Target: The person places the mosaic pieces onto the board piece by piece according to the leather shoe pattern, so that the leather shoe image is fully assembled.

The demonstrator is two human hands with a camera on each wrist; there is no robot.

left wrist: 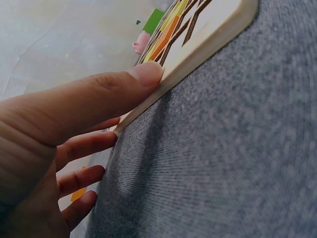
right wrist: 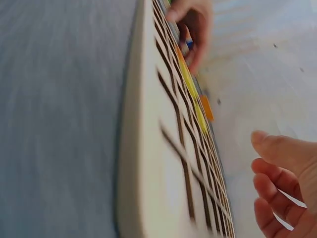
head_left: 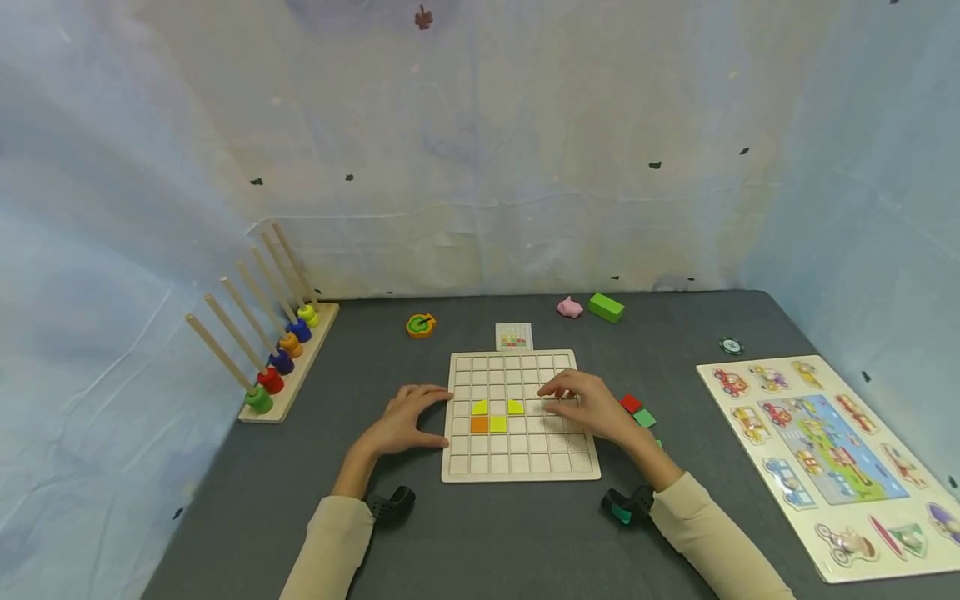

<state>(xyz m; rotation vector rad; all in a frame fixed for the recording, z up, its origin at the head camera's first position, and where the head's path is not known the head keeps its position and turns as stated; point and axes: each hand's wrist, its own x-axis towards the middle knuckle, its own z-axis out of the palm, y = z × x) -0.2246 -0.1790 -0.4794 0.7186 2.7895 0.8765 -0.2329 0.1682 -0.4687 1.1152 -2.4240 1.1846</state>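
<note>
Looks like a staged recording booth: pale cloth backdrop [head_left: 480,142] draped around a grey felt-covered counter [head_left: 525,533] strewn with children's wooden toys.

Right hand [head_left: 592,406] covers several grid board [head_left: 521,467] cells; can't tell if it holds a piece. Pattern card [head_left: 513,337] print too small to read. Right wrist view motion-blurred. Vehicle puzzle [head_left: 825,450] cut off at right edge.

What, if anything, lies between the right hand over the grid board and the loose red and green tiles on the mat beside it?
Nothing visible does. The right hand hovers over the grid board; the red tile and green tile lie just past the board's right edge, with only bare mat between.
</note>
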